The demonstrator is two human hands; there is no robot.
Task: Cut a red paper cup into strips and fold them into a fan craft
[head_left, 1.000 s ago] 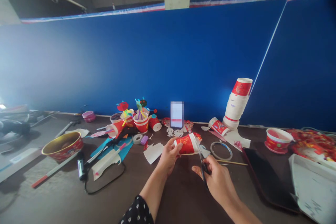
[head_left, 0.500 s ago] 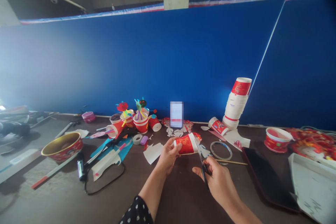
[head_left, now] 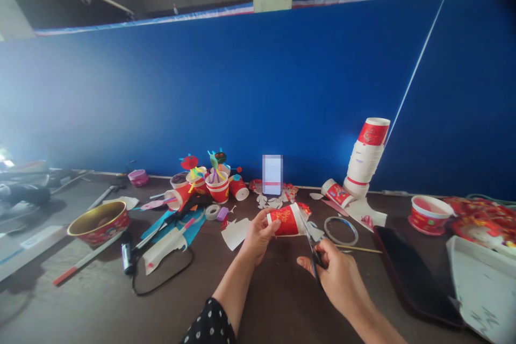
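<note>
In the head view, my left hand [head_left: 258, 234] is wrapped round a red paper cup [head_left: 285, 220] with a gold pattern, held on its side above the table with its white end to the right. My right hand [head_left: 336, 271] grips a pair of scissors [head_left: 312, 244] by the dark handles. Their blades point up and to the left, at the cup's white end; whether they cut into it I cannot make out. Behind the cup stands a phone [head_left: 272, 174] with a lit, blurred screen, and white paper scraps [head_left: 270, 202] lie at its foot.
A leaning stack of paper cups [head_left: 365, 158] rises at the right, beside a roll of tape [head_left: 341, 230] and a dark tablet [head_left: 415, 274]. Leftward are decorated cups [head_left: 218, 187], a gold-lined bowl [head_left: 99, 223] and a cable [head_left: 161, 287]. A blue partition [head_left: 258, 80] closes the back.
The scissors' blades look slightly more spread than before. Both hands keep their hold on cup and scissors, and the whole view has shifted a little.
</note>
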